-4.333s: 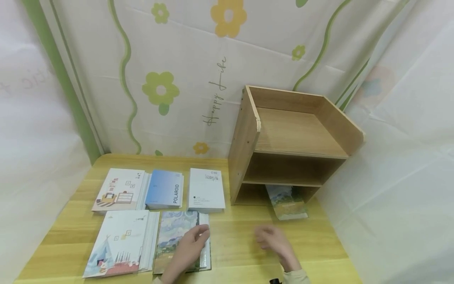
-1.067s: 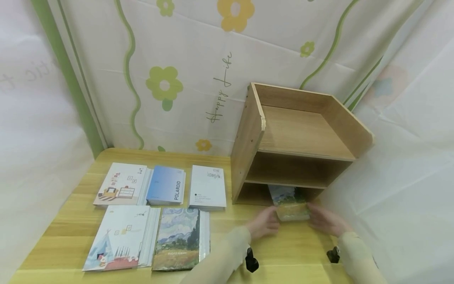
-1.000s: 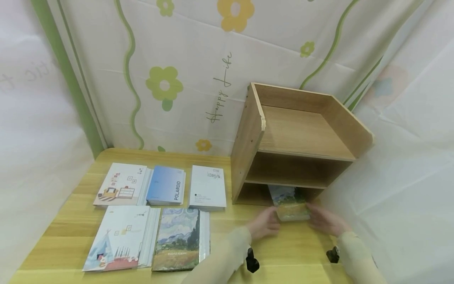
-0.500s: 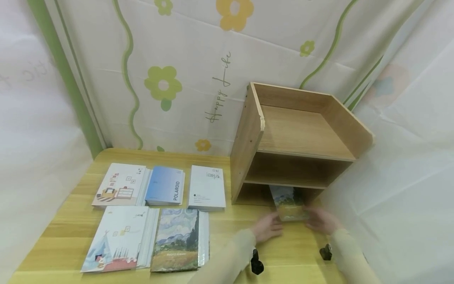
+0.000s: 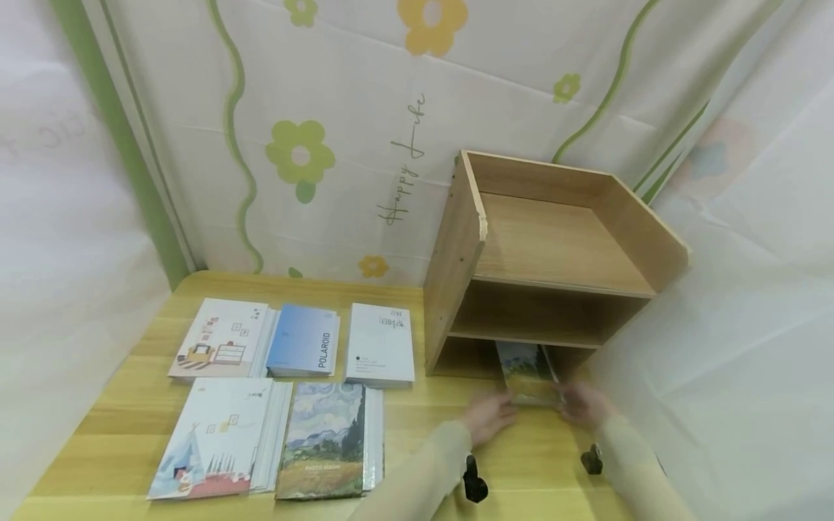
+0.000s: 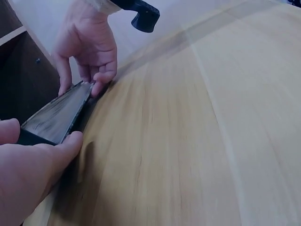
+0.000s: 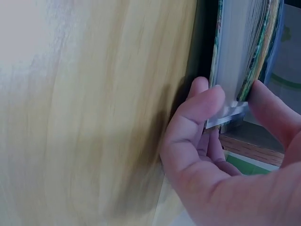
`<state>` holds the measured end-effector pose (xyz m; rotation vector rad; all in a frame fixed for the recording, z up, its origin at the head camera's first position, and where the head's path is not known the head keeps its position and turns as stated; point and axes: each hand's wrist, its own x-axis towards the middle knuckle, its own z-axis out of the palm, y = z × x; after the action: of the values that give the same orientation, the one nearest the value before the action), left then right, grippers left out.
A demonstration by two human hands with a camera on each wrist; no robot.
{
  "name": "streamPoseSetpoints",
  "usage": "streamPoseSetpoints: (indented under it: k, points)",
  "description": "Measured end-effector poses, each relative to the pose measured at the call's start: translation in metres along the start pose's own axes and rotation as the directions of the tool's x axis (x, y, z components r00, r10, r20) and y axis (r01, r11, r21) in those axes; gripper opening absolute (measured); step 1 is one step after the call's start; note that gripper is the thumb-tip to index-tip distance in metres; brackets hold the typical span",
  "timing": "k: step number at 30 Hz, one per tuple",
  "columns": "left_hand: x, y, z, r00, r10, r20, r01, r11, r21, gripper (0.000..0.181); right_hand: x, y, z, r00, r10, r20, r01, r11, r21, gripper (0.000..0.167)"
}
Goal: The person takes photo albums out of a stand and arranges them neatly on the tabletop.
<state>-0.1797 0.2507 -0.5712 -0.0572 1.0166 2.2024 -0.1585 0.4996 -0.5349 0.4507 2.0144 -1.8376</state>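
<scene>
A photo album (image 5: pixel 529 373) with a painted landscape cover lies partly inside the lowest compartment of the wooden shelf unit (image 5: pixel 443 275), its near end sticking out over the table. My left hand (image 5: pixel 487 418) holds its near left corner; in the left wrist view the thumb of my left hand (image 6: pixel 33 169) lies along the album's end (image 6: pixel 56 115). At the near right corner, my right hand (image 5: pixel 586 405) grips the album. The right wrist view has the page edges (image 7: pixel 235 52) between thumb and fingers of my right hand (image 7: pixel 225 174). The album's far end is hidden.
Left of the shelf lie a white album (image 5: pixel 380 344), a blue POLAROID album (image 5: pixel 302 340), an album with a room drawing (image 5: pixel 218 340), one with a tent drawing (image 5: pixel 211 441) and another painted-landscape album (image 5: pixel 326 434). A white flowered curtain (image 5: pixel 365 145) hangs behind.
Earlier, my left hand was over the painted album on the left and my right hand over bare table. Both moved to the shelf's album; lately my right hand shifted slightly left, exposing its right page edge.
</scene>
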Motion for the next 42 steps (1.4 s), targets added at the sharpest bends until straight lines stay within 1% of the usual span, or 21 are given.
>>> streamPoseSetpoints:
  k: [1, 2, 4, 10, 16, 18, 21, 25, 28, 32, 34, 39, 42]
  points:
    - [0.0009, -0.0002, 0.0, 1.0, 0.003, 0.001, -0.003, 1.0, 0.001, 0.059, 0.002, -0.001, 0.0008, 0.994, 0.098, -0.039, -0.091, 0.986, 0.142, 0.024]
    - [0.0013, -0.0002, -0.0002, 1.0, 0.006, -0.002, -0.006, 1.0, 0.004, 0.059, 0.0037, -0.0019, 0.0015, 0.987, 0.148, -0.061, -0.132, 0.97, 0.206, 0.024]
    - [0.002, -0.0008, -0.0004, 1.0, 0.014, -0.008, -0.014, 1.0, 0.016, 0.06, 0.0069, -0.0026, 0.0025, 0.983, 0.171, -0.061, -0.152, 0.961, 0.231, 0.024]
    - [0.0002, -0.0004, 0.0013, 0.998, 0.044, -0.034, -0.041, 0.997, 0.07, 0.057, 0.0112, -0.0027, 0.0031, 0.985, 0.166, -0.035, -0.153, 0.959, 0.238, 0.022]
    - [-0.003, 0.0022, 0.0048, 0.996, 0.055, -0.066, -0.049, 0.994, 0.093, 0.051, 0.0104, -0.0035, 0.0053, 0.982, 0.174, -0.076, -0.154, 0.962, 0.224, 0.024]
    - [-0.0035, 0.003, 0.0055, 0.996, 0.058, -0.07, -0.052, 0.994, 0.094, 0.052, 0.0104, -0.0033, 0.0058, 0.982, 0.169, -0.082, -0.147, 0.964, 0.219, 0.024]
    - [-0.004, 0.0033, 0.0058, 0.995, 0.059, -0.079, -0.05, 0.993, 0.109, 0.054, 0.0103, -0.0024, 0.0062, 0.978, 0.173, -0.115, -0.146, 0.965, 0.217, 0.022]
    - [-0.0037, 0.002, 0.0053, 0.994, 0.064, -0.091, -0.051, 0.99, 0.135, 0.053, 0.0096, 0.0001, 0.0061, 0.972, 0.176, -0.156, -0.145, 0.971, 0.189, 0.019]
    - [-0.0025, 0.0004, 0.005, 0.993, 0.07, -0.092, -0.058, 0.989, 0.133, 0.052, 0.0091, 0.0015, 0.0062, 0.966, 0.183, -0.185, -0.152, 0.974, 0.168, 0.015]
    - [-0.0006, -0.0015, 0.0046, 0.993, 0.073, -0.098, -0.061, 0.991, 0.115, 0.054, 0.0086, 0.002, 0.0067, 0.959, 0.192, -0.211, -0.155, 0.972, 0.177, 0.013]
    - [0.0, -0.002, 0.0047, 0.992, 0.072, -0.101, -0.061, 0.992, 0.11, 0.054, 0.0082, 0.0018, 0.0065, 0.963, 0.185, -0.197, -0.15, 0.972, 0.181, 0.013]
    - [0.0007, -0.0021, 0.0056, 0.992, 0.081, -0.101, -0.067, 0.989, 0.134, 0.054, 0.0078, 0.0009, 0.0059, 0.969, 0.172, -0.178, -0.138, 0.972, 0.192, 0.013]
    - [0.0016, -0.0024, 0.0059, 0.991, 0.087, -0.1, -0.072, 0.987, 0.141, 0.054, 0.0081, 0.0014, 0.0054, 0.965, 0.172, -0.198, -0.133, 0.972, 0.194, 0.012]
